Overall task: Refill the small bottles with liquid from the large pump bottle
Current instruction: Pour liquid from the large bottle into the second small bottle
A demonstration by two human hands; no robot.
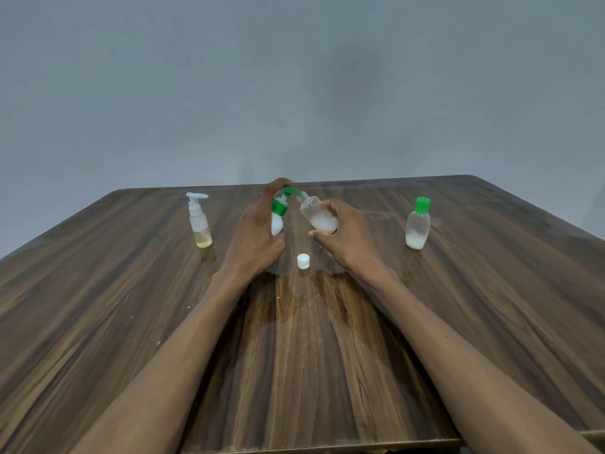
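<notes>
While the pump spout sits at the open neck, the scene is set out from left to right:

Far left: a small clear pump bottle with a white head and yellowish liquid (200, 221) is stood upright on the dark wood-grain table (98, 306), well apart from the hands.

Left hand: the left hand (253, 231) is wrapped around the large white bottle with the green pump (280, 211), with a fingertip laid on the pump head.

Centre: a small white screw cap (303, 260) is left on the table between the wrists.

Right hand: the right hand (343, 231) is curled around a small clear uncapped bottle (317, 213), which is tilted toward the spout and partly filled with white liquid.

Far right: a small clear bottle with a green cap (418, 224) is stood upright, some white liquid inside.

Advice: the neck should be kept touching the spout tip, and the pump pressed slowly, so that nothing is spilled.
</notes>
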